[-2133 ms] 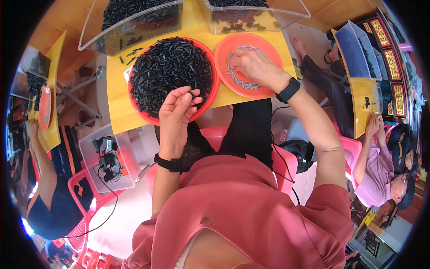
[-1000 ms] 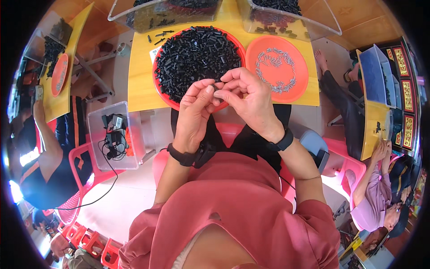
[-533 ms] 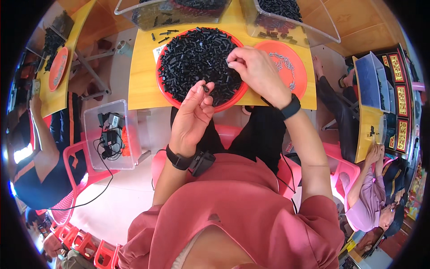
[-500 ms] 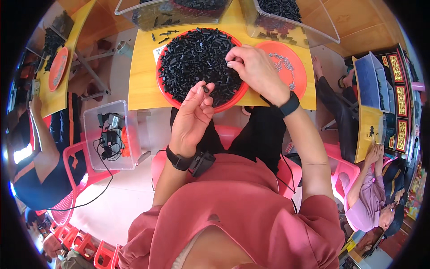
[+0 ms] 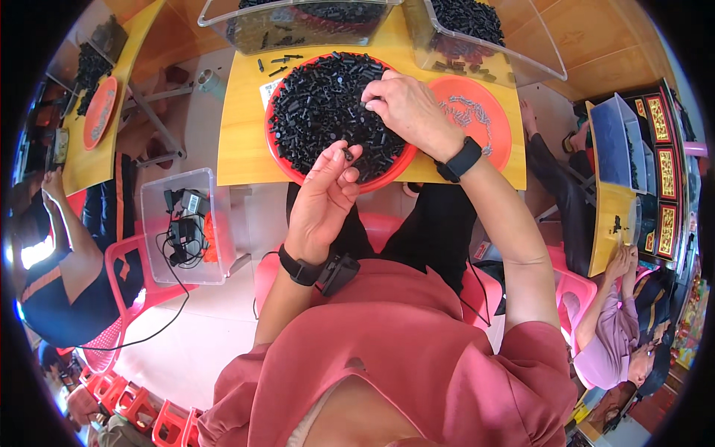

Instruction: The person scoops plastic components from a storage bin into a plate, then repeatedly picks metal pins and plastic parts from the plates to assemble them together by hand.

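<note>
Black plastic parts [image 5: 320, 104], small and cylindrical, heaped in a round red tray [image 5: 294, 170] on a yellow table [image 5: 238, 134]. Left hand [image 5: 322, 197] raised just before the tray's near rim, thumb and fingertips pinched on one black piece [image 5: 348, 156]. Right hand [image 5: 406, 112] resting on the heap, fingers curled narrow onto the parts. Second red tray [image 5: 488, 145], just right, holding small metal springs [image 5: 469, 113]. Clear plastic bins [image 5: 298, 18] behind, part-filled with black parts.
</note>
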Demonstrator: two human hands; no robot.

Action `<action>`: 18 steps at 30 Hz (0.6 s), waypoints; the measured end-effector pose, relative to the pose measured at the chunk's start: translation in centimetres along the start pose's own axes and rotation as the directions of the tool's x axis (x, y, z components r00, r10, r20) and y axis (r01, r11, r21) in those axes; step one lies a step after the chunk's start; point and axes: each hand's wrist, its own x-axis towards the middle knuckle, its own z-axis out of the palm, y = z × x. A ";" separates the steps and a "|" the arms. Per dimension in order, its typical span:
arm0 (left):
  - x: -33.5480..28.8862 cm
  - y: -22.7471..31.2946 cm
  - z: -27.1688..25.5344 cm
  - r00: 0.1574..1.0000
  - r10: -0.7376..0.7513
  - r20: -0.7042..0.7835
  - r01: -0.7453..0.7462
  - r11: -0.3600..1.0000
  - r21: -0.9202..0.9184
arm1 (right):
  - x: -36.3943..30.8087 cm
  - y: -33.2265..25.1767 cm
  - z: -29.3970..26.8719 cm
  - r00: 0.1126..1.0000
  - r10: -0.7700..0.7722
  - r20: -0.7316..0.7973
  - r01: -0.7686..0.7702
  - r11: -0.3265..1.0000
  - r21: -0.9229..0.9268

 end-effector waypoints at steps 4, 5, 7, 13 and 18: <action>0.1 -0.1 0.1 1.000 0.000 0.012 0.000 1.000 0.000 | -0.2 0.4 0.1 0.999 -0.003 -0.046 0.005 0.999 0.031; 0.1 -0.2 0.0 1.000 -0.001 0.012 0.001 1.000 0.001 | -0.2 0.3 0.0 0.999 -0.009 -0.045 0.011 0.999 0.046; 0.1 -0.1 0.0 1.000 0.009 0.017 -0.009 1.000 0.012 | -0.1 0.1 0.0 0.999 -0.015 -0.046 0.018 0.998 0.063; 0.1 -0.1 0.1 1.000 0.001 0.016 -0.001 1.000 0.014 | 0.0 0.2 0.2 0.999 -0.042 -0.004 0.042 0.999 0.013; 0.2 -0.2 0.0 1.000 0.004 0.018 -0.004 1.000 0.020 | 0.0 0.1 0.5 0.991 -0.129 -0.031 0.128 0.992 -0.011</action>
